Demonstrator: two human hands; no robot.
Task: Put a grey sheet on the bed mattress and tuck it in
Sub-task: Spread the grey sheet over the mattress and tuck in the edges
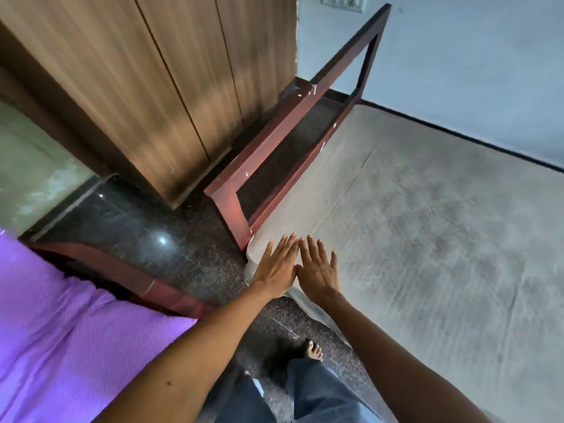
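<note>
head view: both arms reach straight forward, the left hand (278, 268) and right hand (319, 268) lying palm-down side by side, fingers straight and slightly spread, gripping nothing, thumbs touching. they press the grey sheet (427, 239) at the corner just beside the near end of the wooden bed frame (274, 141); the sheet lies spread over the bed beyond that frame.

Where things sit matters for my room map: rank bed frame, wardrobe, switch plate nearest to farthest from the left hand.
1. Bed frame, just past the left hand.
2. Wardrobe, farther left.
3. Switch plate, far wall.
</note>
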